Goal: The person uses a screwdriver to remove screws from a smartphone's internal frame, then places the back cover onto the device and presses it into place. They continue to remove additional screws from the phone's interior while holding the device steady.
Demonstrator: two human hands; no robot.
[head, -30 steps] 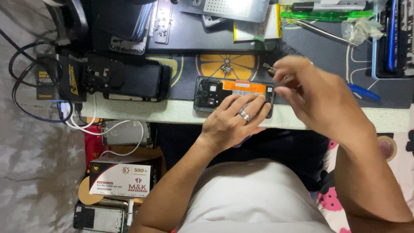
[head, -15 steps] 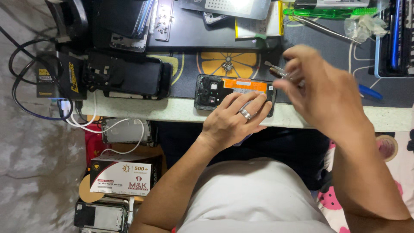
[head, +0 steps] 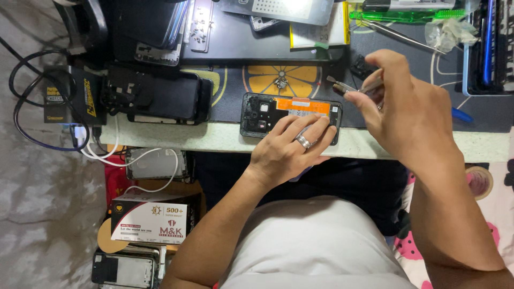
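1. Nearest the camera, the person's torso in a pale, smooth shirt fills the lower middle, with both bare forearms reaching up towards a work surface.
2. Low on the left, a flat rectangular cardboard box, white with a dark red panel, rests over a round tan disc. Below it lies a phone frame with a grey glassy face.
3. The left hand lies flat, fingers slightly spread, pressing down on the lower right part of an opened phone. A silver metal ring circles one finger.
4. The opened phone is a dark rounded rectangle lying lengthwise at the front edge of the pale bench top. Its back is off, showing black camera parts at its left end and an orange strip along its top.
5. The right hand hovers just right of the phone, fingers pinched narrowly around a thin metal tool whose tip points left above the phone's right end.
6. Left of the phone sits another dark glossy phone, beside a black boxy device with looping black and white cables.
7. Under them lies a dark rubbery mat printed with an orange citrus slice.
8. Farthest back lie metal tweezers, a green translucent tool, and a blue tray at right.
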